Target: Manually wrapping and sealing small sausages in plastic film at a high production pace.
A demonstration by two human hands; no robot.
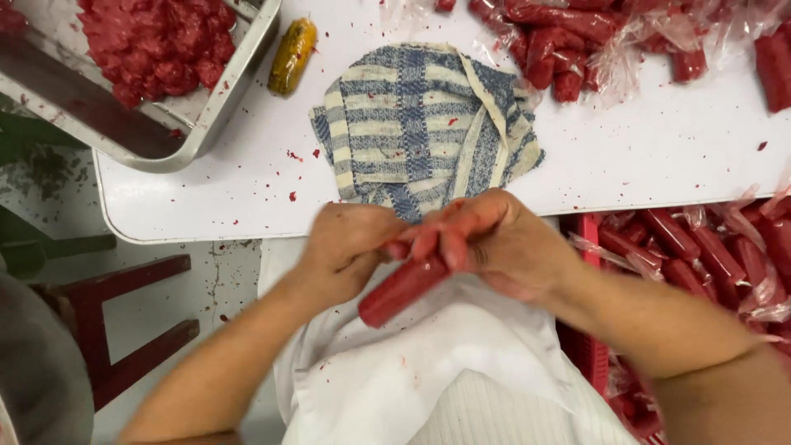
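Both hands were working one red sausage (404, 288) at lower centre over a white apron (395, 371): left hand (346, 247) pinched its upper end, right hand (494, 239) wrapped around it. Further up sat a striped cloth (424, 124), with a metal tray (206, 124) of red meat upper left.

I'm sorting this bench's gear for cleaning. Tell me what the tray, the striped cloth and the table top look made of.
Tray: apparently stainless steel, dull grey sheen, thin rolled rim.
Striped cloth: woven fabric, likely cotton, blue and cream, with visible weave and soft folds.
Table top: smooth white surface with a rounded corner, perhaps plastic or laminate; the look leaves it open.
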